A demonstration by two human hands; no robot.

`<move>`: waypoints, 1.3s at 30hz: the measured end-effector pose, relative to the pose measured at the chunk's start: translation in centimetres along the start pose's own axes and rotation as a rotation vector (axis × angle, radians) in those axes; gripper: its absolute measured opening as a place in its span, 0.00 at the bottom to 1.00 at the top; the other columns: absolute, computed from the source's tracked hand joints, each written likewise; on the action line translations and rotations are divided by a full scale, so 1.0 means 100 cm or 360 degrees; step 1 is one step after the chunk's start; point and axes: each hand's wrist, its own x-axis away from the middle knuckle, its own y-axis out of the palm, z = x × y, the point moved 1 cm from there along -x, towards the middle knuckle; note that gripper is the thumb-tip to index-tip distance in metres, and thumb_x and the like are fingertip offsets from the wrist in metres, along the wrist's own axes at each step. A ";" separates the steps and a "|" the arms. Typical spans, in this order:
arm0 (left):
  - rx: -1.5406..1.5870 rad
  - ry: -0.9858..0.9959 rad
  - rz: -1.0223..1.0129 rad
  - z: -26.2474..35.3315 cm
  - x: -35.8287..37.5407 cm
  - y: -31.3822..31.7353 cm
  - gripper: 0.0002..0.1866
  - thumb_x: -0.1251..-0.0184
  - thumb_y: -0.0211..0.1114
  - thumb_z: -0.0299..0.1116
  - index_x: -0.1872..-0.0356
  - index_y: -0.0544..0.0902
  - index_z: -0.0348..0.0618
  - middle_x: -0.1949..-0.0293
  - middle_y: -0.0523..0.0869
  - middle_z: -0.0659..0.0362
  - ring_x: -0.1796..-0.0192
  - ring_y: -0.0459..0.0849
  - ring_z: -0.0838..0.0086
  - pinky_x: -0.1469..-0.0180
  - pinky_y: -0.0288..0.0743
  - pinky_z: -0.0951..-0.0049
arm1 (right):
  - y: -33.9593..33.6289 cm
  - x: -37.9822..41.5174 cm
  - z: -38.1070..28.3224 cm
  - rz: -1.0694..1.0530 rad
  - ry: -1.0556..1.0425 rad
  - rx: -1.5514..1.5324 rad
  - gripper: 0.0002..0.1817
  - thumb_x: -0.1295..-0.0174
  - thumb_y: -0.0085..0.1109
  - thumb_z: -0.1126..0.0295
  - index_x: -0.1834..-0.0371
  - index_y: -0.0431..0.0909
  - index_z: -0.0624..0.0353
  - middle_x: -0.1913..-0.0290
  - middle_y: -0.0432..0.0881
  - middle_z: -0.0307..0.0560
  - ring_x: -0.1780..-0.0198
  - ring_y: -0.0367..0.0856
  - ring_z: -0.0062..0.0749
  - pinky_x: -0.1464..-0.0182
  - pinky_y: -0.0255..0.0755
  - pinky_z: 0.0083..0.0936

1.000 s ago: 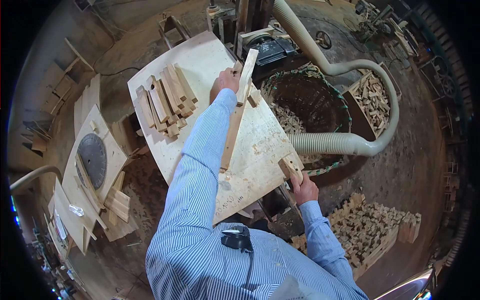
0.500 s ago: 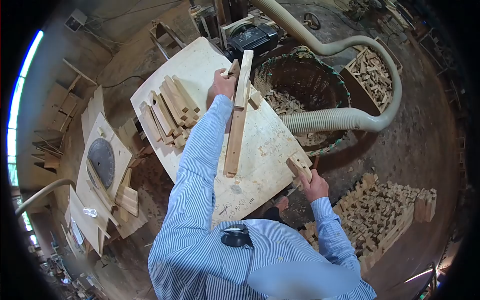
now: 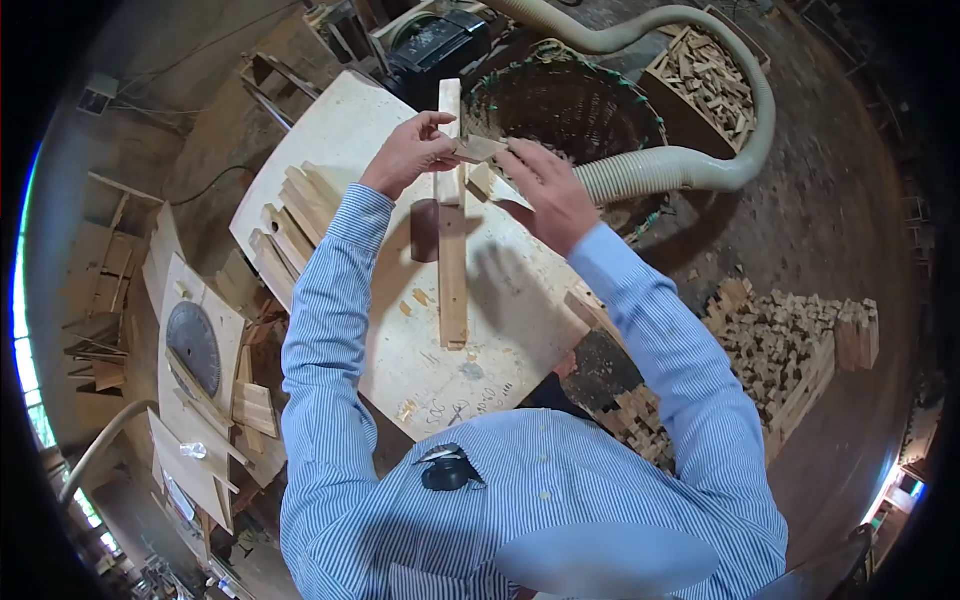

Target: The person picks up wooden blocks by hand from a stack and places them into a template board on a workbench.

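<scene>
Above the pale work table [image 3: 390,365], my left hand [image 3: 410,153] grips one end of a small wooden piece [image 3: 479,149]. My right hand [image 3: 548,190] is at the other end of that piece, fingers closed on it. Beneath my hands a long wooden fence [image 3: 453,285] runs across the table, with a dark reddish block [image 3: 425,230] beside its left side. A stack of wooden sticks [image 3: 290,222] lies at the table's left. A wooden handle block [image 3: 590,303] sits at the right edge.
Behind the table stand a black motor [image 3: 437,45] and a wicker basket [image 3: 655,110]. A ribbed hose [image 3: 660,170] curves on the right. Piled wood pieces [image 3: 780,340] lie at lower right. A round saw blade [image 3: 193,345] is at left.
My right hand has left the handle block at the table edge and moved up to my left hand. Both hands now meet at the small piece, raised over the fence. The view has shifted.
</scene>
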 end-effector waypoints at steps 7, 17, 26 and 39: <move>-0.0248 -0.0002 0.0097 0.000 -0.007 0.034 0.29 0.28 0.73 0.41 0.37 0.81 0.28 0.55 0.90 0.51 0.60 0.92 0.72 0.55 0.90 0.73 | 0.062 -0.023 0.025 -0.0142 0.0155 -0.0101 0.23 0.32 0.71 0.63 0.36 0.81 0.56 0.46 0.87 0.50 0.45 0.89 0.48 0.41 0.82 0.40; -0.0556 0.0185 0.0758 -0.076 -0.027 0.005 0.31 0.33 0.75 0.52 0.43 0.88 0.32 0.52 0.91 0.44 0.48 0.90 0.57 0.41 0.83 0.63 | 0.138 -0.039 0.103 -0.0061 0.1414 -0.1585 0.22 0.26 0.70 0.65 0.36 0.83 0.68 0.54 0.90 0.41 0.59 0.85 0.19 0.55 0.81 0.22; -0.0783 0.0132 0.0861 -0.129 -0.009 0.026 0.32 0.31 0.76 0.48 0.38 0.84 0.31 0.47 0.88 0.44 0.45 0.88 0.59 0.39 0.82 0.62 | 0.176 -0.031 0.110 -0.0513 0.1602 -0.1792 0.15 0.24 0.68 0.66 0.42 0.87 0.64 0.53 0.91 0.41 0.55 0.87 0.23 0.49 0.81 0.25; -0.1113 -0.0098 0.1200 -0.132 -0.024 0.069 0.39 0.38 0.77 0.53 0.32 0.79 0.38 0.39 0.80 0.44 0.35 0.79 0.48 0.29 0.72 0.51 | 0.198 -0.018 0.122 -0.0609 0.1645 -0.1618 0.18 0.30 0.75 0.60 0.47 0.89 0.63 0.60 0.89 0.40 0.65 0.81 0.21 0.64 0.74 0.23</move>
